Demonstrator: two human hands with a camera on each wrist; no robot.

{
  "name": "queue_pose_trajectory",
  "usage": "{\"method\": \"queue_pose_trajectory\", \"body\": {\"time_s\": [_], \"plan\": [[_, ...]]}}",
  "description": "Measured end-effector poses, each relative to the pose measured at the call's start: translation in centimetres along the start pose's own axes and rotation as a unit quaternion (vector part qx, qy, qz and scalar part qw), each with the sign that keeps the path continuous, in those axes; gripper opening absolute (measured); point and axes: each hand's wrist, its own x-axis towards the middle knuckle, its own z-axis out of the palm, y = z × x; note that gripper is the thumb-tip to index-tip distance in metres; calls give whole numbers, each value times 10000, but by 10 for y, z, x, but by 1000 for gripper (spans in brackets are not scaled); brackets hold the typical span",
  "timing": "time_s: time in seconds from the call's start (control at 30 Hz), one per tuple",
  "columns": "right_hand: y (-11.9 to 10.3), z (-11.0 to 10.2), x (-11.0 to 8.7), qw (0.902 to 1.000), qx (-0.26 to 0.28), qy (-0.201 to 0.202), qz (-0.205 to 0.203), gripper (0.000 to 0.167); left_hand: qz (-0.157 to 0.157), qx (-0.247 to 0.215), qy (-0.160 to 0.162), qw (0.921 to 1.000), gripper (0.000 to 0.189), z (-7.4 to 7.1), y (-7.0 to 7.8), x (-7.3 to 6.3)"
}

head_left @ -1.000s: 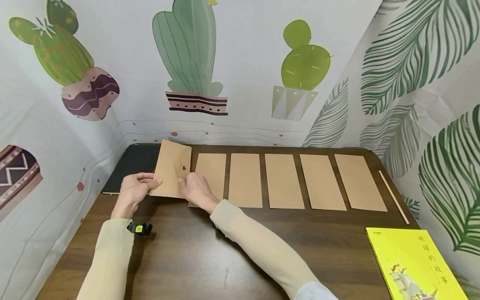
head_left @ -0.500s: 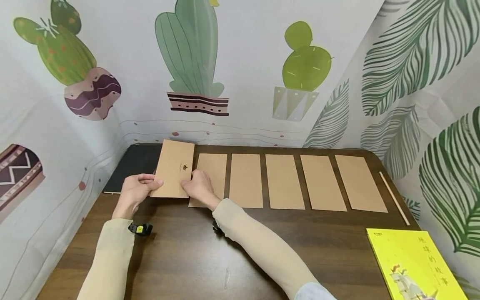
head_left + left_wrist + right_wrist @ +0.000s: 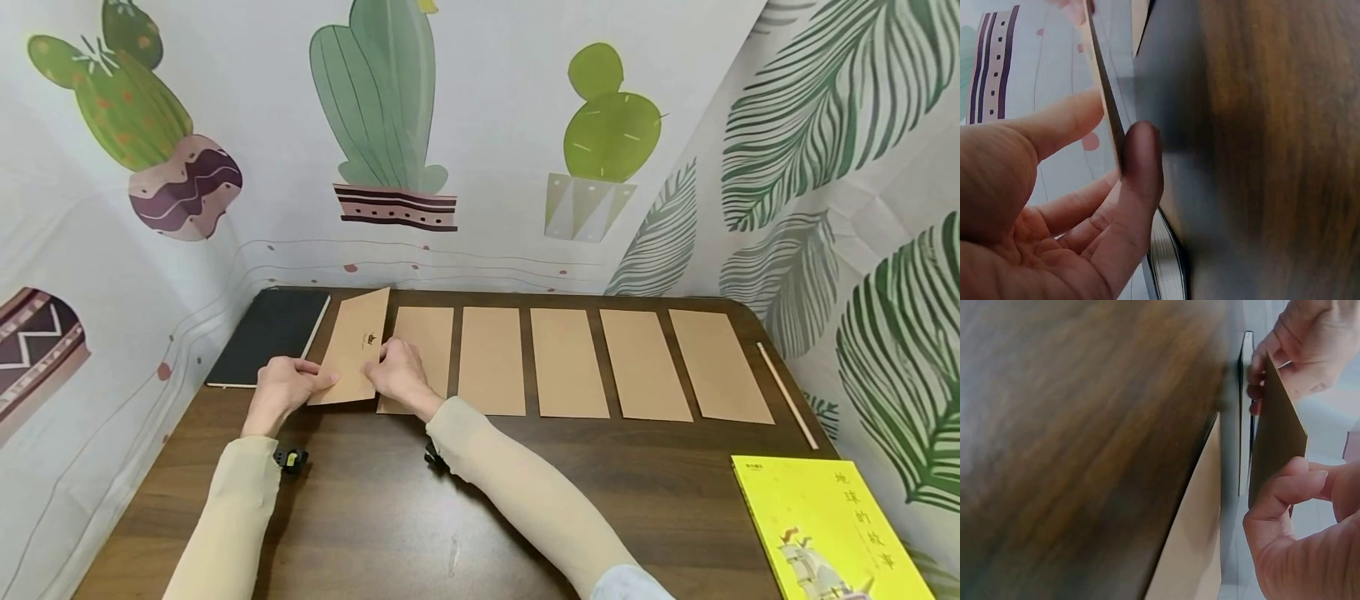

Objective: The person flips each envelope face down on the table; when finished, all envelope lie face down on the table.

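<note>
A thin brown kraft card [image 3: 351, 342] with a small dark crown print is held raised and tilted above the table, beside a black notebook [image 3: 266, 337]. My left hand [image 3: 288, 385] pinches its lower left edge between thumb and fingers. On the right edge, my right hand [image 3: 401, 371] grips it the same way. In the left wrist view the card [image 3: 1105, 94] shows nearly edge-on between the left thumb and fingers. The right wrist view has the card's underside [image 3: 1275, 434], with both hands on it.
Several similar brown cards [image 3: 491, 360] lie in a row rightward along the table's back. A thin wooden stick [image 3: 787, 396] lies near the right edge. A yellow book [image 3: 832, 525] sits at front right. A printed cloth [image 3: 495, 167] hangs behind the table.
The left hand and its side of the card have moved right and toward the person, uncovering the black notebook's right edge. The card's tilt has changed. The right hand stays nearly in place.
</note>
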Motion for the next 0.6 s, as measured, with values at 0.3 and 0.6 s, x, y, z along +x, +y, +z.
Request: {"method": "queue_pose_trajectory", "body": {"time_s": [0.3,0.6], "plan": [[-21,-23,-24,9987,501,-61,-31,28,101,204,-270,9994,57,3,1,2],[-46,-43,-44,9958,868,-213,195,32,291,424,-402,9979,57,3,8,0]]}}
